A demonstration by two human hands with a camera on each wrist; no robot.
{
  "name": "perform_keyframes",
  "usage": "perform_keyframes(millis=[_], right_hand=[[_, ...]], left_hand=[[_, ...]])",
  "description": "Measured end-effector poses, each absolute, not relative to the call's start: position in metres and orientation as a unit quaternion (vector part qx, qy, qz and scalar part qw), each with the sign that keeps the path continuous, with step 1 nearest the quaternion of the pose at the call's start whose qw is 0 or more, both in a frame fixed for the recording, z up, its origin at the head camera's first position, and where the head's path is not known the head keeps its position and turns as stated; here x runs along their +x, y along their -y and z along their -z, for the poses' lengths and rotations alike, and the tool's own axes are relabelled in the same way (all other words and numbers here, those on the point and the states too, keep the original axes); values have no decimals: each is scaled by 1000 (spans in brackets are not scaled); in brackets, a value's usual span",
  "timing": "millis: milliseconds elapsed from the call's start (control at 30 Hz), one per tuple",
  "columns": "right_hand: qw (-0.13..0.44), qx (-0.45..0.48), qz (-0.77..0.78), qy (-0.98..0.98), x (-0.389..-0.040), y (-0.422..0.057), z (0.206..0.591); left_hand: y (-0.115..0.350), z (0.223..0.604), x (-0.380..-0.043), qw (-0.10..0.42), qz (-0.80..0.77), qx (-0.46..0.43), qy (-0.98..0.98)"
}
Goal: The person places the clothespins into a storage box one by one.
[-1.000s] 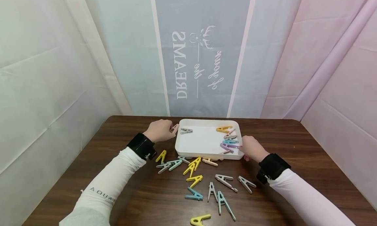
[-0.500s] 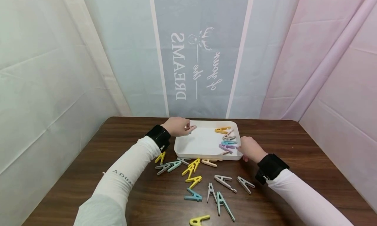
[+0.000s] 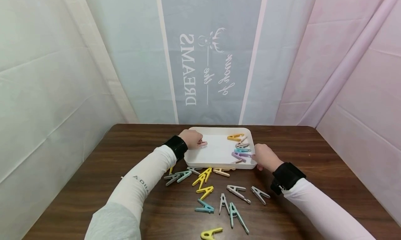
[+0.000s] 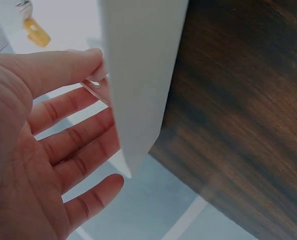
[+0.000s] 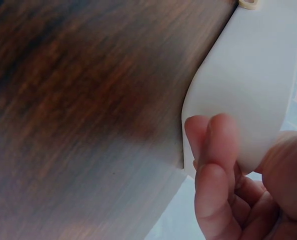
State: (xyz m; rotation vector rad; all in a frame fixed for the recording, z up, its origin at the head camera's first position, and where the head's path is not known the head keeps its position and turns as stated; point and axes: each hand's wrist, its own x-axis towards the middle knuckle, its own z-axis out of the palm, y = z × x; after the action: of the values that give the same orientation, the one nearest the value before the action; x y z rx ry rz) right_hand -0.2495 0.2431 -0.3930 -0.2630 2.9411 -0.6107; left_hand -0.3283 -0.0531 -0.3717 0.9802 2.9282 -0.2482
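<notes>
My left hand is inside the left part of the white tray. Between thumb and index finger it pinches a pale pink clothespin; the other fingers are spread, as the left wrist view shows. That clothespin is partly hidden by the tray wall. My right hand grips the tray's right front corner, fingers curled against the outer wall. Along the tray's right side lie an orange clothespin, a blue clothespin, a purple clothespin and a few pale ones.
On the dark wooden table, several loose clothespins lie in front of the tray, among them a yellow clothespin, a teal one and a grey clothespin. A printed curtain hangs behind the table.
My left hand has moved right, from beyond the tray's left rim into the tray, carrying the pink clothespin. It now covers the grey clothespin seen there earlier. The right hand stays put.
</notes>
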Motion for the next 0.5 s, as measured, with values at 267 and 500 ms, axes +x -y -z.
perform_keyframes(millis=[267, 500], right_hand=[[66, -87, 213, -971, -247, -243, 392], [60, -86, 211, -972, -249, -244, 392]], left_hand=[[48, 383, -328, -2, 119, 314, -942], [35, 377, -322, -5, 172, 269, -948]])
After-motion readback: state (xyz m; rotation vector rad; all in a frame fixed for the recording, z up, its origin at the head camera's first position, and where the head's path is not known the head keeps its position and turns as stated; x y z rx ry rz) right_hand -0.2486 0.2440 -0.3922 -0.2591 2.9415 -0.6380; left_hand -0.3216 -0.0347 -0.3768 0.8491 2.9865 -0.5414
